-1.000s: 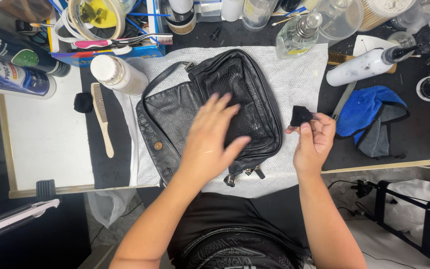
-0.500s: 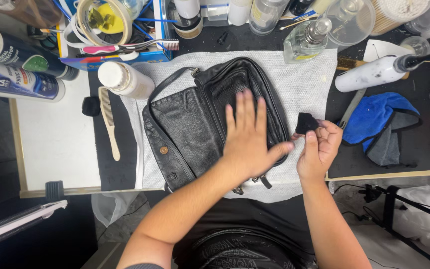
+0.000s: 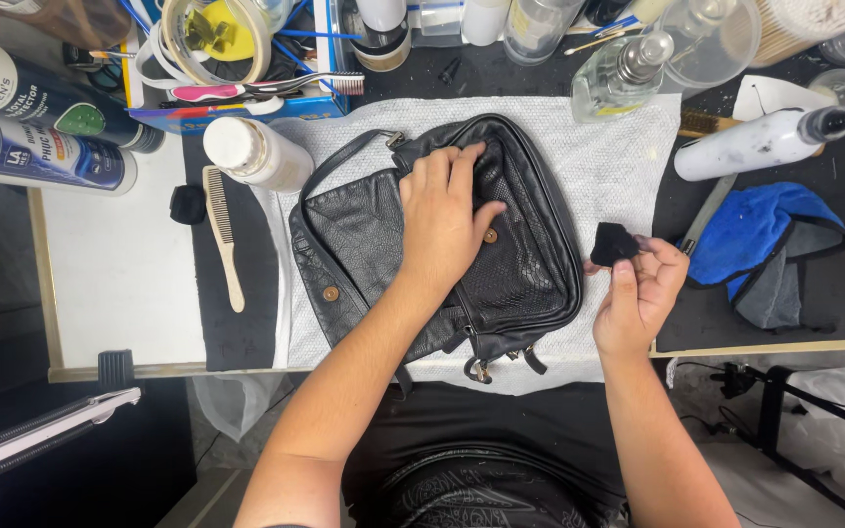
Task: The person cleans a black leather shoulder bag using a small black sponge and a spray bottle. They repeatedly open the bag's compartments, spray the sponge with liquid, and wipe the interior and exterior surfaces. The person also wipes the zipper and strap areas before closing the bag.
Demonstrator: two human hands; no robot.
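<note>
A black leather bag point(image 3: 442, 244) lies flat on a white towel point(image 3: 618, 176) in the middle of the table point(image 3: 129, 274). Its long axis runs from the upper part of the view down toward the person, a little tilted: the top end with the curved zipper edge points away and slightly to the left, and the bottom end with the zipper pulls and small straps points toward the person's body. The thin strap makes a loop on the left side of the bag.

The left hand point(image 3: 442, 220) rests on the bag with the palm down. Its grip is open and holds nothing; the fingers point(image 3: 437, 166) reach to the upper edge of the bag and the thumb is spread to the right, near a small brown snap button.

The right hand point(image 3: 638, 293) is just beside the right edge of the bag, above the edge of the towel, not touching the bag. Its grip is closed on a small black sponge point(image 3: 613, 242), pinched between the thumb and the fingertips.

To the right lies a blue cloth point(image 3: 760, 230), and above it a white spray bottle point(image 3: 755, 145) on its side. On the left there is a wooden brush point(image 3: 222, 230) and a white bottle point(image 3: 256, 154).
</note>
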